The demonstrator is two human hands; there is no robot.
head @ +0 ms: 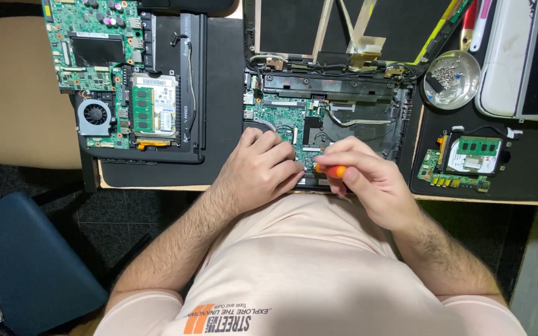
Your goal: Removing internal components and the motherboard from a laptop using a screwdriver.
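At centre of frame: opened black laptop base [400, 115] with green mainboard [287, 121] still seated. Right hand [368, 174] closed around orange-handled screwdriver [333, 170]; left hand [266, 168] curled, steadying board. Round metal dish of removed screws [451, 79] upper right; unscrewing seems partly done.

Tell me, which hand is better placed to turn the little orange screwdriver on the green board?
Probably the right hand: it already pinches the orange screwdriver over the green board. The left hand just rests on the board, empty.

Wooden table [157, 186]: black mats [225, 93], opened laptops [344, 106], screw dish [451, 79].
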